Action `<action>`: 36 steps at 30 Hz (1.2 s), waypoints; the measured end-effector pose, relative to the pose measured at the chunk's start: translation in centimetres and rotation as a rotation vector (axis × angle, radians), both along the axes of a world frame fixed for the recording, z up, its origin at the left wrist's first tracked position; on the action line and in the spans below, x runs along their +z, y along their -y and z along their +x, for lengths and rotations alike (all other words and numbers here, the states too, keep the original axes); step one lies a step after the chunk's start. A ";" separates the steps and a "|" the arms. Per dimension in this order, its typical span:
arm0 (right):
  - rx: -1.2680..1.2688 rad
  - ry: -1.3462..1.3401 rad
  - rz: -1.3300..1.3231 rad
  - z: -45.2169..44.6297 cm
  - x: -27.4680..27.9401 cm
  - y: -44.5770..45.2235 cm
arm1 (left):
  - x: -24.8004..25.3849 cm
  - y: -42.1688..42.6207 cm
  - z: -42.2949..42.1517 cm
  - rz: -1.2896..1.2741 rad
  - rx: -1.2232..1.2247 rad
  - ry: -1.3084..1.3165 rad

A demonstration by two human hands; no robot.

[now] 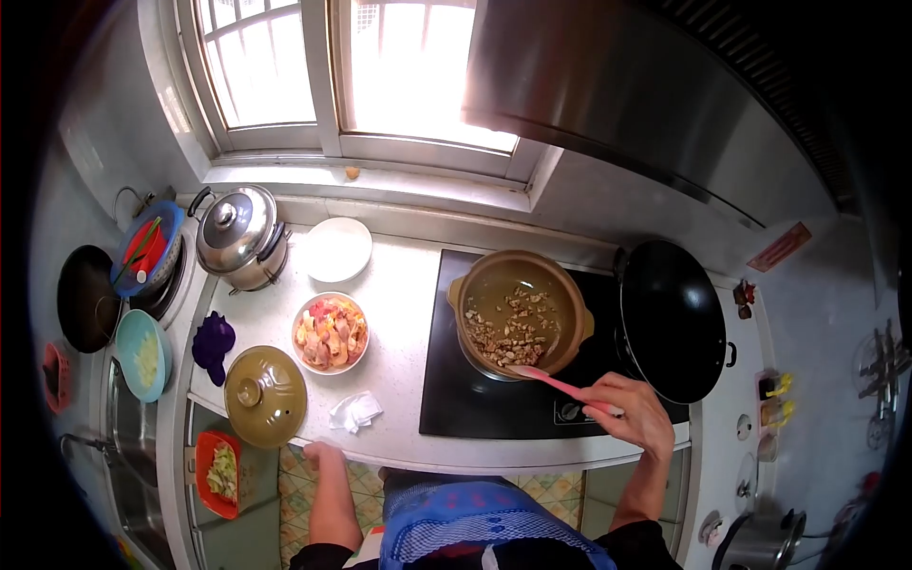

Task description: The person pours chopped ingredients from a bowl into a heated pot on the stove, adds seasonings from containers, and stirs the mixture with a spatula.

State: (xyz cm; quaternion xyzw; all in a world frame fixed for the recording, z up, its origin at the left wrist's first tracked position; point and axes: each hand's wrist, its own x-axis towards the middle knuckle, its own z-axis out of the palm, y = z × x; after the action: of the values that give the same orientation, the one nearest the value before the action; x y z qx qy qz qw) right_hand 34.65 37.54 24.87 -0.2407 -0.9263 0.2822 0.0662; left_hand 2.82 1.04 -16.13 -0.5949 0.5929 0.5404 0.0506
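My right hand (629, 412) is closed round the handle of a pink spatula (551, 382). The spatula's tip rests inside a brown clay pot (574, 334) at its near edge. Browned chopped pieces (513, 332) lie in the pot, mostly toward the near left side. The pot stands on the left part of the black cooktop (446, 399). My left hand (320, 454) is low at the counter's front edge, below the pot lid (267, 397) and a crumpled white tissue (355, 412); its fingers are too small and partly hidden to read.
A bowl of raw meat (331, 332), a white bowl (338, 250) and a steel pot (239, 237) stand left of the cooktop. A black wok (671, 321) is at its right. An orange basket (218, 475) of chopped vegetables sits low left.
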 end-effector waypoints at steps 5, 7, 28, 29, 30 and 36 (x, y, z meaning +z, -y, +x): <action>0.024 -0.090 0.096 -2.8 -4.0 -0.8 | -0.5 0.3 0.0 0.007 -0.004 -0.001; -0.099 -0.210 0.149 -3.7 -5.1 -1.6 | -0.8 0.6 0.0 0.015 -0.013 0.003; -0.122 -0.086 0.257 1.3 -0.2 -1.5 | 5.6 -1.5 1.2 0.104 0.159 -0.051; -0.111 -0.101 0.180 1.4 0.1 -1.3 | 5.9 -1.6 1.3 0.112 0.180 -0.033; -0.099 -0.118 0.103 1.4 0.2 -1.3 | 5.2 -1.4 1.2 0.111 0.180 -0.032; -0.123 -0.240 -0.132 -3.1 -4.8 -1.2 | 3.8 -0.9 0.9 0.069 0.142 -0.069</action>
State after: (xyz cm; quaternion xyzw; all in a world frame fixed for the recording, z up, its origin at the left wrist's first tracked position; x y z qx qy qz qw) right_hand 31.50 38.72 20.10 -0.2652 -0.8746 0.3649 0.1777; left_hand 3.73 1.91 -12.34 -0.6146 0.5315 0.5828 0.0121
